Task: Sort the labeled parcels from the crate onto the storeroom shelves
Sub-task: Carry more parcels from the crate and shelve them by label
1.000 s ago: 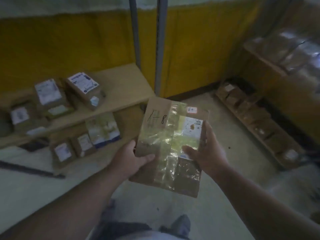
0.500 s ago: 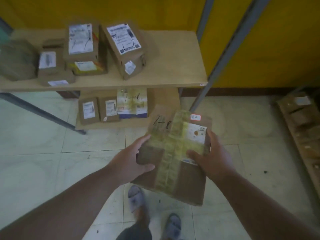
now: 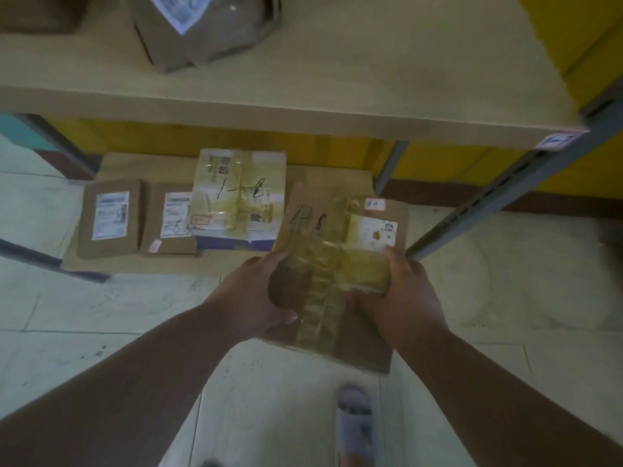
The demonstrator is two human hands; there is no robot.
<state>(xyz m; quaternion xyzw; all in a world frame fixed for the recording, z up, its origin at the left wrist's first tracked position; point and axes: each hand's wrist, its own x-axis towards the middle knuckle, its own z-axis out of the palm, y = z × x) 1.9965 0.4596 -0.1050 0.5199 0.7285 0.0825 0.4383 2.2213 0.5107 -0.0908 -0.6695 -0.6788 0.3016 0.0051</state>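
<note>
A person's left hand [image 3: 256, 298] and right hand [image 3: 401, 298] grip a flat brown cardboard parcel [image 3: 340, 264] crossed with yellowish clear tape, thumbs curled over its top face and fingers hidden beneath. The parcel, marked "1-8" in black pen and bearing a white label at its far right corner, is held in the air just in front of the low bottom shelf [image 3: 323, 176] of a wooden storeroom rack. On that shelf, just beside the held parcel, lies a pale taped parcel [image 3: 239, 193] also marked "1-8", on top of a blue-edged box. To its left sit two small brown boxes with white labels [image 3: 109, 219] [image 3: 168, 224], side by side. Above, the broad pale upper shelf board [image 3: 371, 79] carries a grey wrapped package [image 3: 202, 25] with a white label. A grey slotted metal upright [image 3: 505, 193] slants down at the right. Below, a foot in a light slipper [image 3: 355, 423] stands on the pale tiled floor [image 3: 67, 315].
</note>
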